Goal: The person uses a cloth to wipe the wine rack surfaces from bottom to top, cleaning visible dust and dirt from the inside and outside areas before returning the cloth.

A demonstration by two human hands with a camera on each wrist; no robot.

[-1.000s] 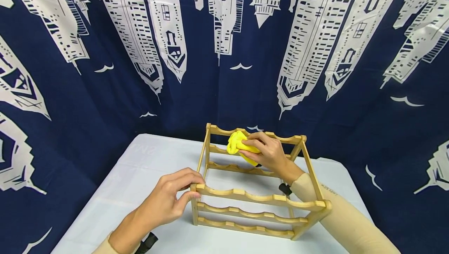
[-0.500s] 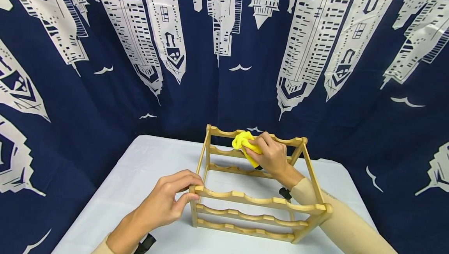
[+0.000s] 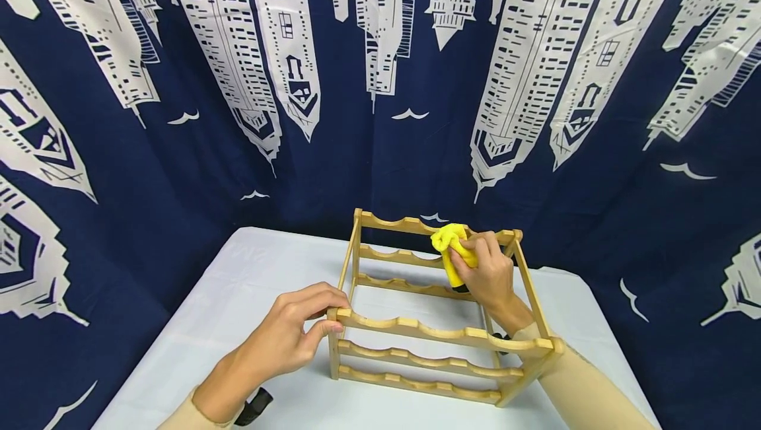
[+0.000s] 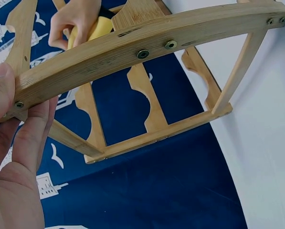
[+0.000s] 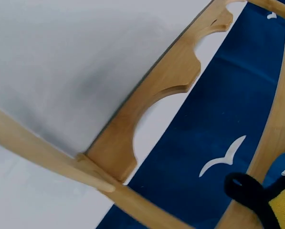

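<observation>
A wooden bottle rack [image 3: 410,329] with scalloped rails stands on the white table. My left hand [image 3: 297,324] grips its near left top corner, thumb in front and fingers behind; the left wrist view shows the same hand [image 4: 23,143] around the corner post. My right hand [image 3: 490,278] holds a bunched yellow cloth [image 3: 454,251] against the far top rail, toward its right end. In the right wrist view only a corner of the cloth [image 5: 283,207] with a black loop shows, beside a rail; the right hand itself is out of that view.
The white table [image 3: 238,285] extends to both sides of the rack. Behind it hangs a navy curtain [image 3: 380,152] printed with white buildings and birds. The right forearm [image 3: 582,377] passes across the rack's right side.
My right hand has slid the yellow cloth rightward along the far top rail. The left hand keeps its grip on the near corner, and the rack stays about where it was.
</observation>
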